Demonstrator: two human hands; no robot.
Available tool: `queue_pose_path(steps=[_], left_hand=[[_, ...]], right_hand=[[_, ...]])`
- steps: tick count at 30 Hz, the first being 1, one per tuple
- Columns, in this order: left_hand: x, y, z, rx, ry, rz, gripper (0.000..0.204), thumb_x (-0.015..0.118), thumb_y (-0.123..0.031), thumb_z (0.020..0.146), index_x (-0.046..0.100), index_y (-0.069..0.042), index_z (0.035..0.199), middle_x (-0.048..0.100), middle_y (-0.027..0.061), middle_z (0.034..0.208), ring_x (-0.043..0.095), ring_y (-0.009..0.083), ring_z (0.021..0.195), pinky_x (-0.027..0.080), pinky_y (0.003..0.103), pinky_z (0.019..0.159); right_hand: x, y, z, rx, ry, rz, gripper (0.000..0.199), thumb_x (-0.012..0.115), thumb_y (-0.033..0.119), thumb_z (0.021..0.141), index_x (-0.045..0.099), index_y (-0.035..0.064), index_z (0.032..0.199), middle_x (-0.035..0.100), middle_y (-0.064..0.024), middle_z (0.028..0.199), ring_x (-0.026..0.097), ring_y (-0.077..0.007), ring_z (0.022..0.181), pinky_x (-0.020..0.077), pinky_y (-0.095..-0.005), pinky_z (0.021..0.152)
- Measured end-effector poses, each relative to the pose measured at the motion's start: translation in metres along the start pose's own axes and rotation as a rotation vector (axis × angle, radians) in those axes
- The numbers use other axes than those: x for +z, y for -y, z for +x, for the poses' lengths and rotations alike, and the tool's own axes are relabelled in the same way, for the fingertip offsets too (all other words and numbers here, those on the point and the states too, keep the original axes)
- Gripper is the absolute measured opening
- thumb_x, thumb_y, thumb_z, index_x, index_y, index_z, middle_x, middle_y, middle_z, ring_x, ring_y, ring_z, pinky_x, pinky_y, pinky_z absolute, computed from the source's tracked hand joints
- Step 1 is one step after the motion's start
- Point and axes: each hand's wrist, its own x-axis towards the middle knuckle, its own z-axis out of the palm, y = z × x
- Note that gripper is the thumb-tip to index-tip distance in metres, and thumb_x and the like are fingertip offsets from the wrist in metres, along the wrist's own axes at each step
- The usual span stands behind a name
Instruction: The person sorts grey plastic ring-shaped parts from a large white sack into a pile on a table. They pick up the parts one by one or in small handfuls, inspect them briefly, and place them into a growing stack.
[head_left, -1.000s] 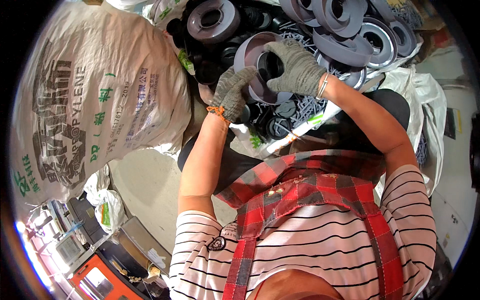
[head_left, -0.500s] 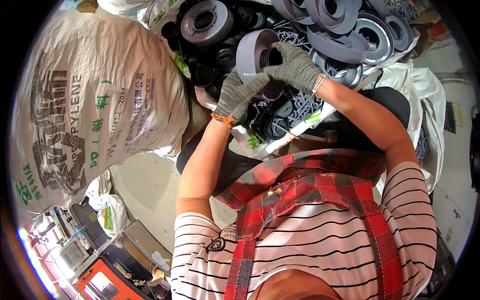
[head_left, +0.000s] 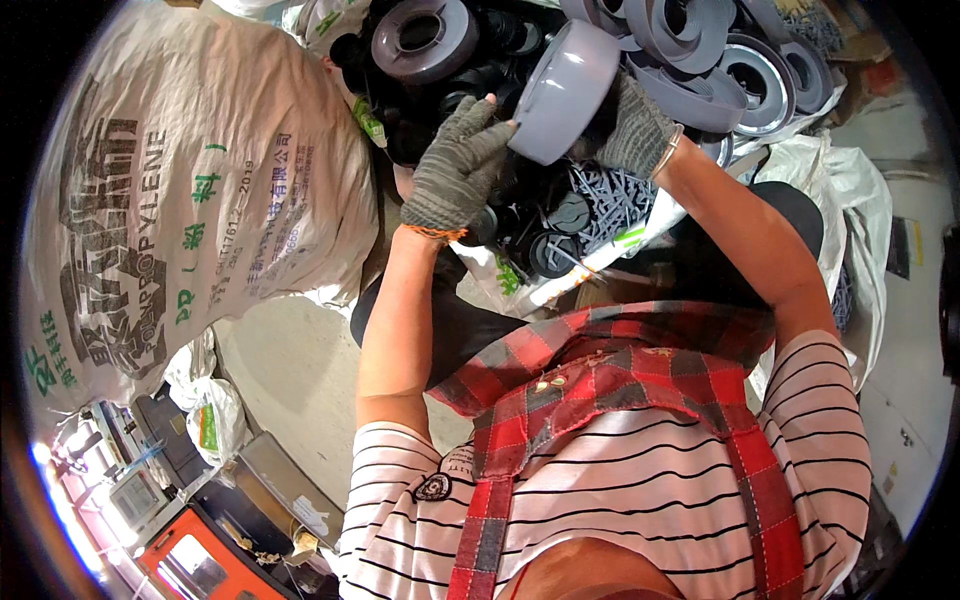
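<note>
A grey plastic ring point(head_left: 566, 92), wide and smooth-walled, is held tilted on edge above the pile. My right hand point(head_left: 636, 128), in a grey knitted glove, grips it from its right side, with the fingers hidden behind the ring. On the other side my left hand point(head_left: 456, 168), gloved alike with bare fingertips showing, has its fingers stretched out. A fingertip reaches the ring's lower left edge; whether it touches cannot be made out. Below the ring lie small grey plastic pieces point(head_left: 612, 200) and round black caps point(head_left: 568, 212).
More grey rings point(head_left: 690, 95) are heaped at the far right, and another ring point(head_left: 425, 38) rests on black parts at the far left. A big white woven sack point(head_left: 220, 170) stands at my left. White plastic sacking point(head_left: 825, 200) is at my right, and an orange machine point(head_left: 205, 560) at the lower left.
The ring has turned, its smooth outer wall now facing me, and moved right. My left hand has loosened from it, fingers straightened; my right hand has shifted to its right side.
</note>
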Motion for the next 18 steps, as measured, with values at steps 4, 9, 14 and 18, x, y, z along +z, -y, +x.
queue_pose_path(steps=[4,9,14,18], left_hand=[[0.002,-0.047,0.005,-0.238,-0.157,-1.251,0.083,0.068,0.001,0.073,0.022,-0.007,0.14,0.044,0.0113,0.131,0.042,0.0193,0.118,0.035,0.032,0.099],[0.015,-0.036,0.003,-0.113,-0.146,-0.372,0.079,0.074,-0.018,0.069,0.034,-0.002,0.134,0.041,0.0187,0.132,0.042,0.0284,0.121,0.034,0.039,0.1],[0.017,-0.028,0.002,-0.042,-0.168,-0.126,0.078,0.075,-0.024,0.067,0.038,0.0,0.131,0.039,0.0225,0.133,0.038,0.0351,0.124,0.03,0.04,0.104],[0.01,-0.021,0.01,-0.41,-0.292,-0.508,0.067,0.074,-0.016,0.071,0.043,0.003,0.127,0.051,0.0196,0.123,0.048,0.0275,0.116,0.038,0.036,0.098]], right_hand=[[0.027,0.015,-0.01,-0.075,-0.166,-0.991,0.044,0.064,0.027,0.081,0.053,0.0033,0.116,0.062,-0.01,0.103,0.06,-0.0154,0.09,0.0497,-0.0277,0.075],[-0.031,-0.016,0.003,-0.706,-0.02,-2.385,0.035,0.056,0.014,0.078,0.053,0.0005,0.11,0.06,-0.0117,0.083,0.059,-0.0242,0.076,0.0478,-0.0302,0.066],[0.022,0.042,0.01,-0.449,-0.64,-1.564,0.028,0.052,0.017,0.084,0.052,0.0012,0.107,0.058,-0.0141,0.091,0.058,-0.0272,0.086,0.0469,-0.0347,0.074],[0.004,0.044,0.04,-0.541,-0.66,-1.807,0.026,0.056,0.027,0.079,0.058,0.0037,0.09,0.061,-0.0197,0.087,0.059,-0.034,0.084,0.0464,-0.0406,0.077]])
